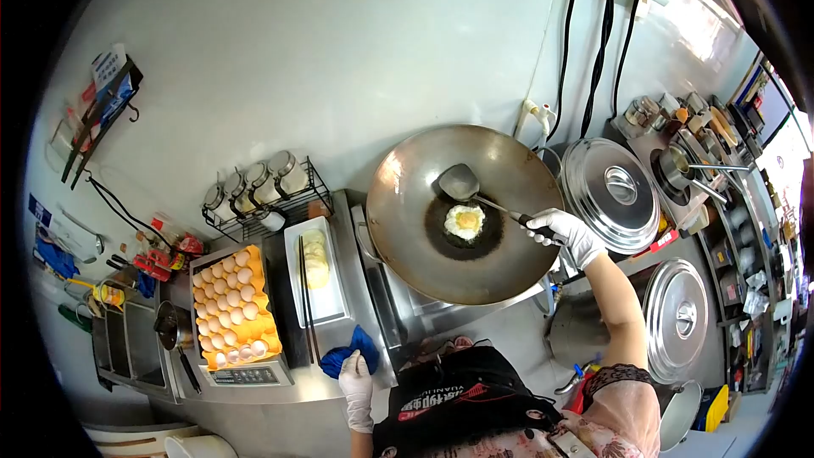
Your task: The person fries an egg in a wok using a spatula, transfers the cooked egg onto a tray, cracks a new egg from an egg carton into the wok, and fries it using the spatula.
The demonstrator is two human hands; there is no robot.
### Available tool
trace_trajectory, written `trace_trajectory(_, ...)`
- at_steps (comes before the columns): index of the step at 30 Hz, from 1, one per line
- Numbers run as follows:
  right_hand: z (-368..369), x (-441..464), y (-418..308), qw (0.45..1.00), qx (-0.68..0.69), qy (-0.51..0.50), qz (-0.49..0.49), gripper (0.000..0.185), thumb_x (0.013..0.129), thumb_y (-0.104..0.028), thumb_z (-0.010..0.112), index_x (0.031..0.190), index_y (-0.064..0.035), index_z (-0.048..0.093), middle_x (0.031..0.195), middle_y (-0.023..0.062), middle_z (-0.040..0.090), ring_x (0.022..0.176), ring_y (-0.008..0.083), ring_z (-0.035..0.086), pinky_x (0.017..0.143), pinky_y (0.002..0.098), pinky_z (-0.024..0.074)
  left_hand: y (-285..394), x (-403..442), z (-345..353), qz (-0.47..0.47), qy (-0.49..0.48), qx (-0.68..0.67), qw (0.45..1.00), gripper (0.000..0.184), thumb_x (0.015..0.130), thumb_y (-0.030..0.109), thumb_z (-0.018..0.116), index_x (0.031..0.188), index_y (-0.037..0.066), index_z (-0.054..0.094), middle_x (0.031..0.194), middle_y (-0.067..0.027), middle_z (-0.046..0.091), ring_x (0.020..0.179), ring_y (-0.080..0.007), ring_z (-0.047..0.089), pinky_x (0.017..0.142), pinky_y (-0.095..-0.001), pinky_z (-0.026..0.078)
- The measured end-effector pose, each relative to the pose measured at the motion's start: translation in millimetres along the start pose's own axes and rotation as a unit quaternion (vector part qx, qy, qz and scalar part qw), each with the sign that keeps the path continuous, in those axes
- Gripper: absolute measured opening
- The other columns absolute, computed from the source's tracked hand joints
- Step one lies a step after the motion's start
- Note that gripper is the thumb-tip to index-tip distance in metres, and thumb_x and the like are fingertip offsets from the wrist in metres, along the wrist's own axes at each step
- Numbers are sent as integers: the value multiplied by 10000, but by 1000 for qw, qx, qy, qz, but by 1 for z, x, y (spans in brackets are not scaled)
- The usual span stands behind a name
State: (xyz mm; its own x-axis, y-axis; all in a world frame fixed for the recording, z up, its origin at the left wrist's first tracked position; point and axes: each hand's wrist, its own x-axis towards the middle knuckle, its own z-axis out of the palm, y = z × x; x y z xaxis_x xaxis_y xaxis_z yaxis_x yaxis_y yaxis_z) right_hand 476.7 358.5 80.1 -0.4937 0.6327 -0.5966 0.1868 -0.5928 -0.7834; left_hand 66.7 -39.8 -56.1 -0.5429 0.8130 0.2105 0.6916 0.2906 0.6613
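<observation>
My right hand, in a white glove, is closed round the black handle of a metal spatula. The spatula's blade rests in a large wok, just above a fried egg that lies in dark oil at the bottom. My left hand, gloved too, has its fingers pressed on a blue cloth at the counter's front edge. Left of the wok, a white tray holds pale fried eggs, with dark chopsticks lying along its left side.
An orange carton of eggs sits on the left counter beside a small dark pan. A wire rack with jars stands behind the tray. Large lidded pots are at the right, near a saucepan and shelves.
</observation>
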Motion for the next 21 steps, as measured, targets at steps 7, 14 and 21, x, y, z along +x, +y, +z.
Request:
trace_trajectory(7,13,-44,-11,997,-79,23,-2,150,886,-149,637,865,0,632,693,16,571,539,90,513,466,213,408,4,4,6,19,-6,-9,1000,254,931,181,565,1032,-20,680,965,-204,679,868,-353,657,798,-402,530)
trace_trajectory(14,33,-60,5,984,-144,101,-26,117,795,-97,697,755,5,654,612,16,566,503,97,518,456,250,395,8,15,10,38,-6,-17,999,246,924,169,575,1038,-21,681,966,-198,682,865,-343,660,797,-393,534)
trace_trajectory(21,36,-58,25,916,-345,198,-54,239,750,-145,714,900,39,683,630,6,560,563,108,514,543,267,423,4,15,10,41,-16,-11,999,250,924,175,575,1034,-22,682,961,-193,686,854,-336,665,787,-392,538)
